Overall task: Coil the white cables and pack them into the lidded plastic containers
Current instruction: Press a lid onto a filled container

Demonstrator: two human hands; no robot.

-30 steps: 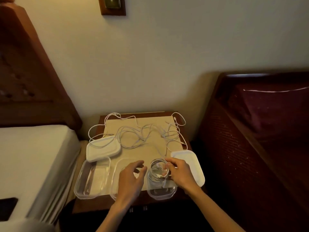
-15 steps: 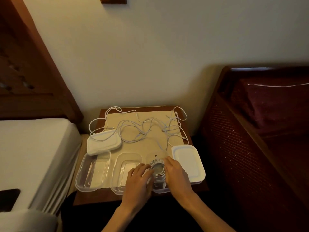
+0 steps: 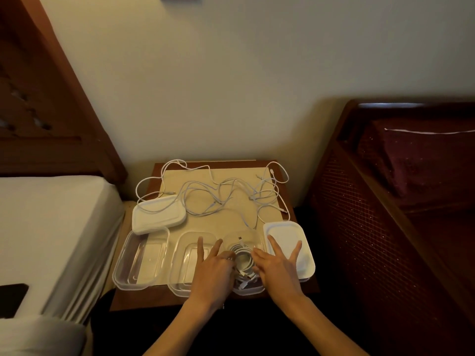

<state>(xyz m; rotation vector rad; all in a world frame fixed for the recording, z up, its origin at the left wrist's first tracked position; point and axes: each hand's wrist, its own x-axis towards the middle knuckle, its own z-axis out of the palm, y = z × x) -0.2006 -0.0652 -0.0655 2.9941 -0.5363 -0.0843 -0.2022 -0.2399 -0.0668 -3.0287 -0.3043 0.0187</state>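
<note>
Three clear plastic containers stand in a row at the table's front: the left one (image 3: 140,258) and the middle one (image 3: 189,246) are empty. The right container (image 3: 243,236) has a coiled white cable (image 3: 243,259) lying in it. My left hand (image 3: 213,271) and my right hand (image 3: 279,265) flank the coil and touch its sides with their inner fingers, the other fingers straight and spread. White lids (image 3: 158,214) lie at the back left. Another white lid (image 3: 288,238) lies to the right, under my right fingers. Several loose white cables (image 3: 221,196) sprawl tangled at the back.
The small wooden table (image 3: 300,286) carries a beige mat (image 3: 231,219). A bed with a white sheet (image 3: 51,227) stands close on the left, with a dark flat object (image 3: 12,299) on it. Dark red wooden furniture (image 3: 385,227) stands to the right, a wall behind.
The coil came down from above the right container into it. My left hand moved in beside the coil. Both hands' fingers have spread out.
</note>
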